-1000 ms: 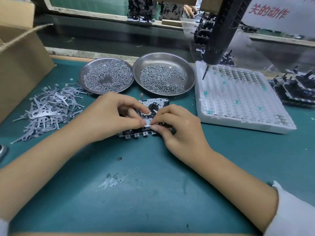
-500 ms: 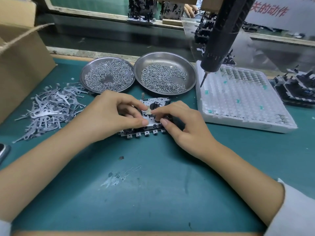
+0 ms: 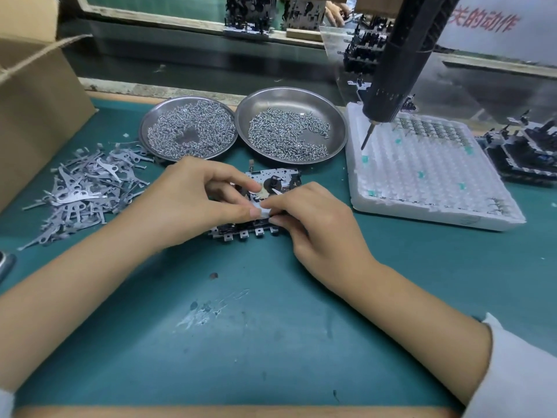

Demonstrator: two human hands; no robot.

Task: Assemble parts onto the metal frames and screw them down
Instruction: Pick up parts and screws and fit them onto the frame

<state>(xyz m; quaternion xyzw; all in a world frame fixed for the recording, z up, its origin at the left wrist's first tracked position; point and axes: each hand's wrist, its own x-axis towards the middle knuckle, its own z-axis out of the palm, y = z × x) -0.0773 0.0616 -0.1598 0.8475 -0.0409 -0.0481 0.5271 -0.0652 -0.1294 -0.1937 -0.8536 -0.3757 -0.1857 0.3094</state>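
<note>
Your left hand (image 3: 193,203) and right hand (image 3: 313,218) cover the near half of the metal frame (image 3: 272,181), so what your fingertips pinch there (a pale sliver shows between them) cannot be identified. The screwdriver (image 3: 398,61) is cut off by the top edge. The cardboard box (image 3: 33,116) runs off the left edge. The stacked frames (image 3: 524,152) at far right are cropped and too dark to separate.

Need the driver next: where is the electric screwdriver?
The electric screwdriver hangs at upper right of the head view, its tip over the white foam tray's far left corner, right of the two screw dishes.
</note>
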